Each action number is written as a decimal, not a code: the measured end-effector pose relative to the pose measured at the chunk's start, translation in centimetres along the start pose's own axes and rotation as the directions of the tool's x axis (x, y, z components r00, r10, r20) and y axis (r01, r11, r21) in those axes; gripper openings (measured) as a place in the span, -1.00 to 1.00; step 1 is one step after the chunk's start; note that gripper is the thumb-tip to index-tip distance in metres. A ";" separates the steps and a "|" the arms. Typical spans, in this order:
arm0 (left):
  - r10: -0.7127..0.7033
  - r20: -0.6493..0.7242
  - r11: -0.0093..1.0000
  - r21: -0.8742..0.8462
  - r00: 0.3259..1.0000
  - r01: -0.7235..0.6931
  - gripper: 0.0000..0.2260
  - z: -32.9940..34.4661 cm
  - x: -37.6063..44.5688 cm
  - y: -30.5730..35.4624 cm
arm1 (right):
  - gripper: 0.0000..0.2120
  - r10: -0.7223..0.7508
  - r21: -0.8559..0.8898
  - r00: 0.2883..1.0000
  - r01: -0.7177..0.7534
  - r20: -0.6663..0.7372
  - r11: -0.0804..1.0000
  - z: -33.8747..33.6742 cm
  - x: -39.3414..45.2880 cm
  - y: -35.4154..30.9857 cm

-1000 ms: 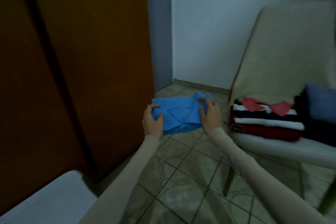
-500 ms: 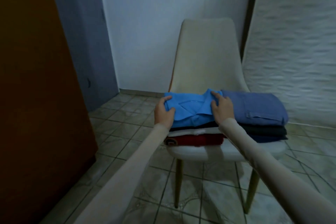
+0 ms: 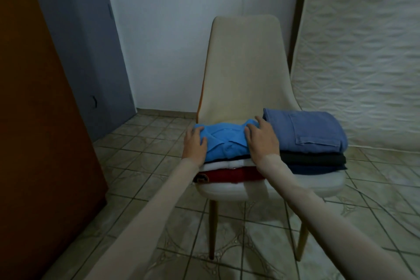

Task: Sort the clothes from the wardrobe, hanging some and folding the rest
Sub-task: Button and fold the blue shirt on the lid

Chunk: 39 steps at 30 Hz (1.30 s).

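A folded bright blue polo shirt (image 3: 223, 141) lies on top of the left pile on a cream chair (image 3: 244, 70). Under it are a white garment (image 3: 223, 164) and a red one (image 3: 229, 175). My left hand (image 3: 194, 144) holds the shirt's left edge, fingers curled on it. On the shirt's right edge rests my right hand (image 3: 261, 141), fingers bent over the cloth. Beside this pile sits a second one: folded blue-grey trousers (image 3: 306, 130) over dark garments (image 3: 313, 161).
The brown wardrobe door (image 3: 43, 120) fills the left side. A grey door (image 3: 81, 52) and a white wall stand behind the chair. A quilted mattress (image 3: 363, 52) leans upright at the right. The floor is tiled.
I turned from the wardrobe to the chair and carried the blue shirt over. It now lies on the left pile, with both hands still on its edges.
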<state>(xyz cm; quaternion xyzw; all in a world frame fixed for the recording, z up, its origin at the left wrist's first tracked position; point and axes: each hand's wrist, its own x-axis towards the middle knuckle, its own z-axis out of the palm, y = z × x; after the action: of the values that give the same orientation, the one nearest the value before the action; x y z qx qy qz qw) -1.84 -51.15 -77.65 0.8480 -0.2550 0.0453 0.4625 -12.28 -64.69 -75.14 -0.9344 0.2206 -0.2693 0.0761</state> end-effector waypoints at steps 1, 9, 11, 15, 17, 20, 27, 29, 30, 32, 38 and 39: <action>0.001 0.015 1.000 0.027 1.000 -0.002 -0.64 0.1 0.0 0.2 | -0.68 -0.040 -0.030 0.999 0.039 -0.013 0.999 -0.1 0.1 -0.2; -0.057 0.122 0.848 0.530 0.991 -0.016 -0.49 1.3 0.1 1.4 | -0.44 -0.051 -0.017 0.953 0.059 0.300 0.998 1.5 0.9 -0.7; -0.081 0.152 0.817 0.576 0.985 -0.021 -0.46 1.6 0.3 1.3 | -0.44 -0.034 0.003 0.939 0.035 0.343 0.999 1.5 0.8 -0.4; -0.123 0.171 0.811 0.585 0.978 0.000 -0.41 2.0 0.7 1.0 | -0.46 -0.036 0.024 0.920 0.029 0.390 0.999 1.5 0.5 -0.3; -0.144 0.181 0.816 0.579 0.973 0.013 -0.40 2.0 0.6 0.9 | -0.47 -0.057 -0.013 0.913 0.068 0.403 0.998 1.7 0.4 -0.3; -0.172 0.197 0.817 0.575 0.965 0.028 -0.40 1.7 0.5 1.1 | -0.48 -0.057 -0.038 0.905 0.080 0.422 0.996 1.4 0.3 -0.5; -0.097 0.143 0.864 0.503 0.985 0.012 -0.43 -1.2 -1.3 1.4 | -0.46 -0.059 0.037 0.941 0.049 0.334 0.998 0.4 1.1 -1.6; -0.068 0.091 0.887 0.461 0.994 0.019 -0.49 -3.0 -2.5 0.7 | -0.50 -0.109 0.045 0.962 0.101 0.250 0.994 -0.4 1.0 -3.3; -0.065 0.066 0.892 0.452 0.996 0.029 -0.50 -4.2 -3.1 0.3 | -0.51 -0.144 0.056 0.964 0.135 0.221 0.989 -0.9 0.9 -4.6; -0.077 0.014 0.884 0.464 0.997 0.062 -0.52 -6.7 -4.5 -0.9 | -0.52 -0.226 0.098 0.953 0.210 0.200 0.973 -1.5 0.2 -7.7; -0.141 -0.121 0.862 0.473 0.983 0.181 -0.50 -15.6 -11.3 -7.3 | -0.50 -0.441 0.293 0.861 0.367 0.253 0.883 1.9 -5.2 -18.7; -0.167 -0.137 0.858 0.468 0.976 0.212 -0.50 -17.0 -13.1 -8.6 | -0.50 -0.460 0.309 0.841 0.373 0.285 0.875 3.1 -6.5 -20.4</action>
<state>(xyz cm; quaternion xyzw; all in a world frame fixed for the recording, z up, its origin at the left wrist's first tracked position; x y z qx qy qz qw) -6.37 -28.50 -78.64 0.9540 -0.1296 0.0999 0.2512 -7.95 -43.53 -75.49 -0.9761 -0.0407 -0.1339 0.1663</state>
